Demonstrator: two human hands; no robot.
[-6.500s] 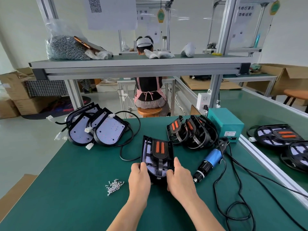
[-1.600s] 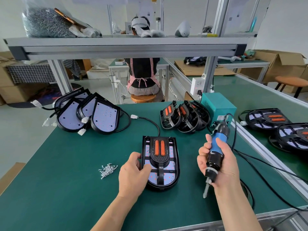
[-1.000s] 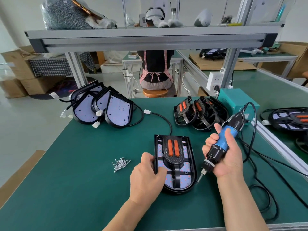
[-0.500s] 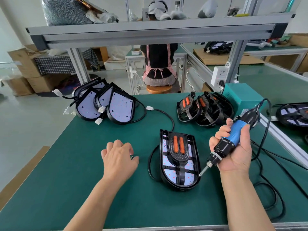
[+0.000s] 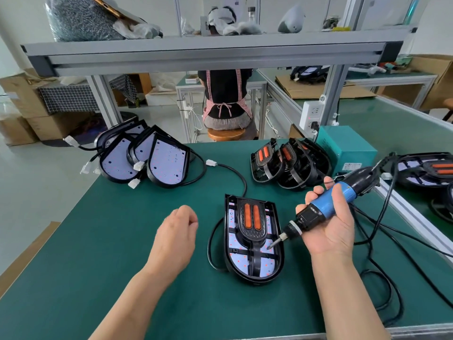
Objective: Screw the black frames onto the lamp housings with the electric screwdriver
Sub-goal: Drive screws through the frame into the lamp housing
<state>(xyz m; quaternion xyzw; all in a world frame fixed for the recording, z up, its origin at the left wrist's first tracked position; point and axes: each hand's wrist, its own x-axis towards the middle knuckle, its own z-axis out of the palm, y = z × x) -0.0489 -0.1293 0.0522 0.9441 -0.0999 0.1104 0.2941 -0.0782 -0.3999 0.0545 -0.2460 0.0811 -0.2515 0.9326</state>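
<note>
A lamp housing (image 5: 267, 265) lies flat on the green mat with a black frame (image 5: 252, 238) with two orange bars set into it. My right hand (image 5: 329, 233) grips the blue electric screwdriver (image 5: 329, 201), tilted, its bit tip hovering over the housing's lower right part. My left hand (image 5: 176, 231) is left of the housing, apart from it, fingers curled down on the spot where the loose screws lay. The screws are hidden beneath it.
Bare lamp housings (image 5: 147, 163) with white plugs lean at the back left. Spare black frames (image 5: 289, 163) are stacked at the back right beside a teal power box (image 5: 348, 148). Black cables (image 5: 382, 278) loop on the right. More lamps (image 5: 429, 168) lie on the neighbouring bench.
My left hand left the housing and moved left onto the screw pile, where its fingers have curled in. My right hand swung the screwdriver's bit over the housing.
</note>
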